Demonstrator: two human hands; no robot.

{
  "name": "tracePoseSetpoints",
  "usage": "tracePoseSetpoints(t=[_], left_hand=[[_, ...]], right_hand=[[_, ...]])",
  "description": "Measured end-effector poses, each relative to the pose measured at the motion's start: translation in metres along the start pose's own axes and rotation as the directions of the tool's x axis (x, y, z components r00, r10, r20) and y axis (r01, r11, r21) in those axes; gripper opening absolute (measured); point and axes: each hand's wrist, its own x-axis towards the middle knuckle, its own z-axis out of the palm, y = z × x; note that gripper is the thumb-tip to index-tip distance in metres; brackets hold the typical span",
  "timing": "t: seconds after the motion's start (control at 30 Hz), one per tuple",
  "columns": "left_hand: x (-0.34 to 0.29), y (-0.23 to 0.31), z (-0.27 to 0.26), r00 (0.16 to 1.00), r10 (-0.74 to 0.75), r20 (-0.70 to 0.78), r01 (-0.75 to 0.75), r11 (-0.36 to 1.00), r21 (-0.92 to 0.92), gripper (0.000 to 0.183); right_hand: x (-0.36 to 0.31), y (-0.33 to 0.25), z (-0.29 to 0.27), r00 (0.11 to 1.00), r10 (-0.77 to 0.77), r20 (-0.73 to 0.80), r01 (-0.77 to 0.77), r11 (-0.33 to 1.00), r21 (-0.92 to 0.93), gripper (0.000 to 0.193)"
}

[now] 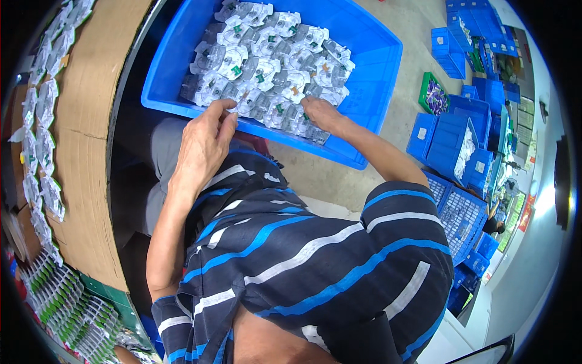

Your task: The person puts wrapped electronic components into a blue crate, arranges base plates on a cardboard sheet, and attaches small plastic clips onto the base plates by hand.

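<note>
A large blue plastic bin (pixel 376 67) rests on my lap, filled with several clear blister packs (pixel 273 60) holding small white and green parts. My left hand (pixel 203 142) reaches over the bin's near rim, fingertips on a pack at the near left of the pile. My right hand (pixel 321 114) lies deeper in the bin at the near right, fingers curled down among the packs. Whether either hand has closed on a pack is hidden by the fingers. My striped dark blue shirt (pixel 303 255) fills the lower middle.
A cardboard-covered table edge (pixel 91 139) curves along the left, lined with more blister packs (pixel 42 151). Racks of green and white parts (pixel 60 297) sit at lower left. Stacked blue crates (pixel 454 139) and a blue basket (pixel 461 212) stand on the floor to the right.
</note>
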Motion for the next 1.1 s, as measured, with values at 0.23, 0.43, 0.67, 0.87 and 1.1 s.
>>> tracePoseSetpoints(t=[0.23,0.43,0.67,0.87,1.1], left_hand=[[-0.004,-0.002,0.001,0.999,0.036,-0.021,-0.036,0.999,0.02,0.027],[-0.007,-0.008,-0.002,0.999,0.041,-0.031,-0.04,0.999,0.036,0.027],[-0.008,-0.011,-0.004,0.999,0.019,-0.032,-0.018,1.0,0.018,0.027],[-0.005,-0.008,-0.007,0.999,0.02,-0.027,-0.02,1.0,0.02,0.028],[-0.022,-0.012,-0.014,0.996,-0.032,-0.08,0.029,0.998,-0.047,0.027]], right_hand=[[-0.002,0.001,0.007,1.0,-0.011,-0.02,0.01,1.0,-0.023,0.024],[-0.002,0.003,0.016,1.0,0.011,-0.02,-0.013,0.998,-0.069,0.023],[-0.003,-0.006,0.004,0.998,0.016,-0.053,-0.019,0.998,-0.053,0.019],[-0.001,-0.006,0.008,0.998,0.035,-0.056,-0.035,0.999,-0.008,0.022],[0.019,-0.024,-0.047,0.979,0.144,-0.142,-0.136,0.988,0.067,0.024]])
